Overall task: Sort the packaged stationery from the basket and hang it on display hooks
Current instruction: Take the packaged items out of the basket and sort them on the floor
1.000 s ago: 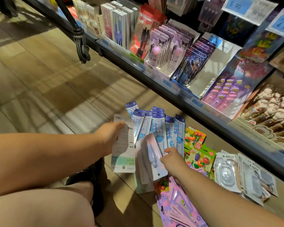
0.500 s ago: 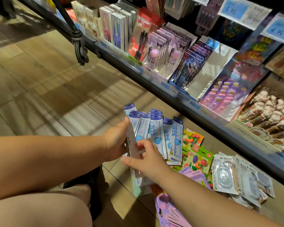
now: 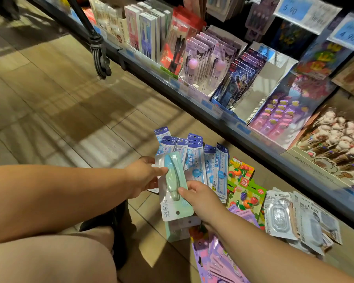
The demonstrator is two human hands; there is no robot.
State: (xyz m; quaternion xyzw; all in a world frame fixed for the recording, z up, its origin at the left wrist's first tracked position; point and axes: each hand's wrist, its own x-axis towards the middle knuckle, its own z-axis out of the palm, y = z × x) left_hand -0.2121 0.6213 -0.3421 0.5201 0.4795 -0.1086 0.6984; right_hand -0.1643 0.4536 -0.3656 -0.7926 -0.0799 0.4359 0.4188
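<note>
A mint-green blister pack [image 3: 175, 187] with a curved teal item sits between both hands, face up, its hang hole pointing toward me. My left hand [image 3: 144, 175] pinches its upper left edge with thumb and fingers. My right hand [image 3: 200, 198] grips its right edge, thumb on the front. More packs of the same kind [image 3: 180, 227] lie stacked under it. Behind them, blue 15 cm ruler packs [image 3: 194, 158] are fanned out on the wooden floor.
Fruit eraser cards [image 3: 244, 188], clear-blister white packs [image 3: 282, 216] and purple packs [image 3: 217, 260] lie on the floor to the right. A low shelf [image 3: 192, 92] of boxed pens and toys runs along the back. A black trolley leg [image 3: 99, 56] stands at the left. My knee [image 3: 49, 260] is at lower left.
The pack has been turned from its white back, through edge-on, to face up. My right hand moved from the floor pile up onto the pack's right edge.
</note>
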